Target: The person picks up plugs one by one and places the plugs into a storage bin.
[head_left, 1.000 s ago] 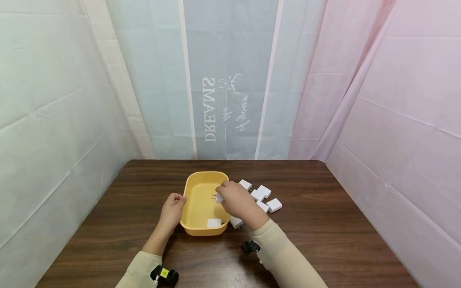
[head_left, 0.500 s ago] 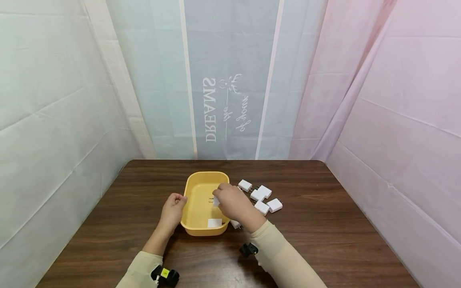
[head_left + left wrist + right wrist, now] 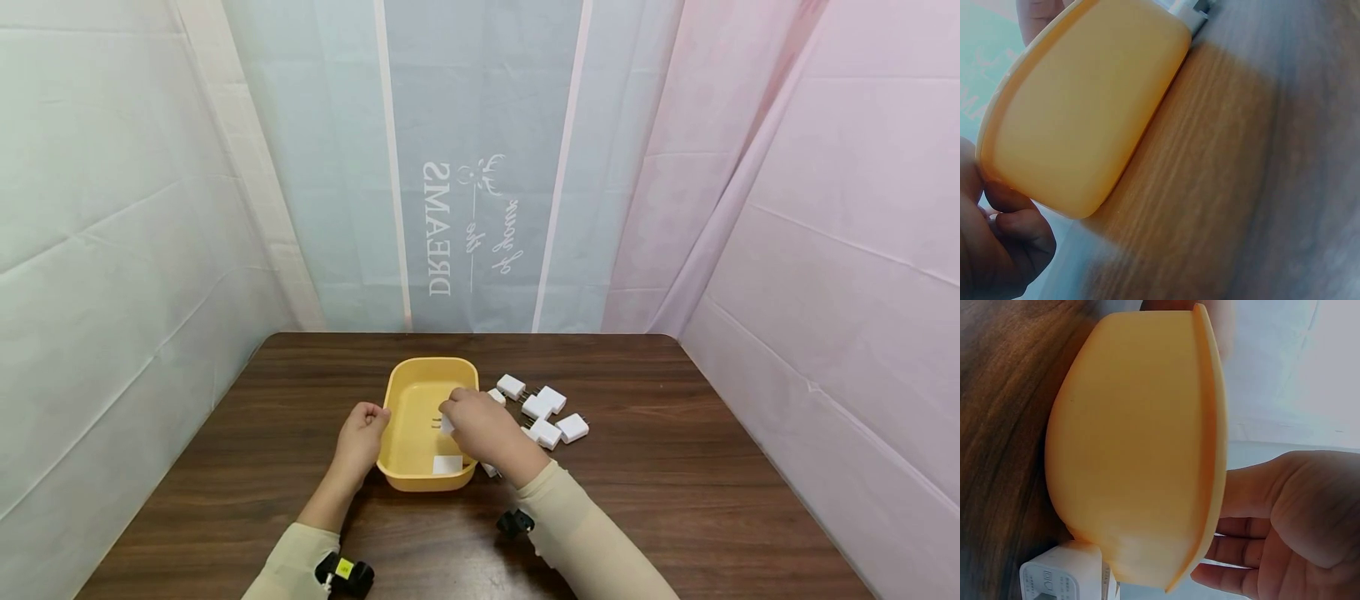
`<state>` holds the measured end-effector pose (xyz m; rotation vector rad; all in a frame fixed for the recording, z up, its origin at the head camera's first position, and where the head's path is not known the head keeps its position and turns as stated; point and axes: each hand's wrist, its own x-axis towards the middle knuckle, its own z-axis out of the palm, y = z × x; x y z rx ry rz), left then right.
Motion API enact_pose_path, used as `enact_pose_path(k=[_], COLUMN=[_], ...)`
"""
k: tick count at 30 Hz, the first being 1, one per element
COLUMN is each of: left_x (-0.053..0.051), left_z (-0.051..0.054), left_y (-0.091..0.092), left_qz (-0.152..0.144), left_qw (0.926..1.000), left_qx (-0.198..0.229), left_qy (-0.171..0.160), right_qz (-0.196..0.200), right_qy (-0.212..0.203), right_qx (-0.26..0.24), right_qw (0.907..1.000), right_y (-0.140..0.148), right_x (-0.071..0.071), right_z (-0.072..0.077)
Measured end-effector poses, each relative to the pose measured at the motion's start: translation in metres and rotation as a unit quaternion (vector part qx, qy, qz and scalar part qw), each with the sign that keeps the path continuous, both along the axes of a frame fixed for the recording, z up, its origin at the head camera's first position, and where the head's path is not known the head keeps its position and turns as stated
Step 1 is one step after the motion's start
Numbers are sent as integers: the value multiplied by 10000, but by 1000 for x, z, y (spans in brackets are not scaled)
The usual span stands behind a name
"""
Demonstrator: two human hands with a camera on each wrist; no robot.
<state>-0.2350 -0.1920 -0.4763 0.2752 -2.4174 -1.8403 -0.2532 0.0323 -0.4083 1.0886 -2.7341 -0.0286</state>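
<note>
My left hand (image 3: 358, 440) pinches the left rim of a yellow plastic basin (image 3: 408, 482) between curled fingers and thumb; the left wrist view shows these fingers (image 3: 1025, 234) at the basin's edge. Over the basin's right side, my right hand (image 3: 491, 429) holds a white charger plug (image 3: 447, 424), its metal prongs pointing left. Most of that plug is covered by the fingers. Another white charger plug (image 3: 447, 465) lies inside at the near end. From the right wrist, the basin wall (image 3: 1135, 437) hides the fingertips and the held plug.
Several white charger plugs (image 3: 545, 432) lie loosely on the dark wooden table (image 3: 675, 500), right of the basin. One plug (image 3: 1063, 572) sits close against the basin's outer wall. Fabric curtains (image 3: 337, 167) stand behind and on both sides.
My right hand has shifted slightly left and toward me, carrying the charger plug further over the basin. More loose plugs show behind it. The left hand stays on the rim.
</note>
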Motion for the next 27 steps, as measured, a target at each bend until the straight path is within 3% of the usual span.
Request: enact_pose_path(k=[27], left_x=[0], left_z=[0], left_y=[1], left_qz=[23], left_qw=[10000], left_qx=[-19], left_qy=[-4], right_qz=[306], right_qy=[243], right_qx=[168], right_qw=[9991], right_y=[-7], right_x=[-1], right_z=[-15])
